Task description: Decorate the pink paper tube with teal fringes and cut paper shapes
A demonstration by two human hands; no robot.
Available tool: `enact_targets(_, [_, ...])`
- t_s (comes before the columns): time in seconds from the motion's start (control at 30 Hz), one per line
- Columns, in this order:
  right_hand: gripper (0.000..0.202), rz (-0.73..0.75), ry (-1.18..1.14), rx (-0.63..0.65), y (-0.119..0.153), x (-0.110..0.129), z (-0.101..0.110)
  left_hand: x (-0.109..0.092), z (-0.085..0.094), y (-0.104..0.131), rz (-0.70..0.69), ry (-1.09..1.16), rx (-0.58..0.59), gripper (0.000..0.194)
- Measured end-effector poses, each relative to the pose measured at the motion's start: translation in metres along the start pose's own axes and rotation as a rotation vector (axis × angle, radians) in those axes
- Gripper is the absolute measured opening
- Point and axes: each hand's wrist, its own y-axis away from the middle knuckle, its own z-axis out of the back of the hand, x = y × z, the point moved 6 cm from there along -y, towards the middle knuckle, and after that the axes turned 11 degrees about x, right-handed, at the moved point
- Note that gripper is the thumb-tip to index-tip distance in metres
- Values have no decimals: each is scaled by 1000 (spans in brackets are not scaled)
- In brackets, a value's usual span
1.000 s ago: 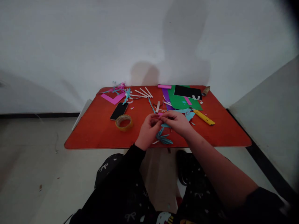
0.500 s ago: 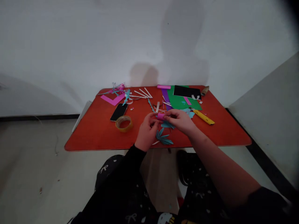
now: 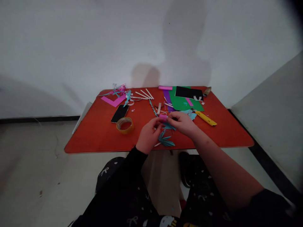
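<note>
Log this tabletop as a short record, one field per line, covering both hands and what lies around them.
Right hand: fingertips pinching a small pink paper piece
Left hand: fingers curled close to that piece; contact unclear
Nearest table edge: pleated teal paper
Left of hands: tape roll, phone just beyond
Right of hands: yellow cutter
Far side: black sheet overlapping green sheet
Surface: red table
</note>
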Motion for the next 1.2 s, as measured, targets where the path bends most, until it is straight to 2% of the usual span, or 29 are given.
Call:
enact_targets(0.1, [31,-6,-7,21,0,-1,-1,-3,1,0,-13,-52,3,26])
enact_targets(0.27, [28,-8,-1,1,-1,-5,-2,-12,16,2,-53,-264,-190,16])
enact_targets(0.3, [27,-12,1,-7,-1,-6,-2,-9,17,2,-30,-219,-205,15])
enact_targets(0.37, [25,-22,5,-24,-1,-8,-2,0,15,2,60,8,-197,17])
enact_targets(0.5, [21,-8,48,-54,-1,-6,-2,21,-4,4,302,574,-139,32])
enact_targets(0.57, [19,22,99,-56,-1,-1,-5,25,-13,5,369,718,-118,34])
enact_targets(0.67, [15,72,193,-22,-1,6,-12,27,-15,5,406,807,-130,32])
enact_targets(0.9, [6,217,236,50,2,15,-27,31,-2,1,381,791,-166,39])
enact_targets(1.03, [7,257,148,43,3,13,-28,24,6,0,333,663,-123,41])
enact_targets(1.2, [12,256,24,110,2,14,-34,17,13,-1,252,597,-83,36])
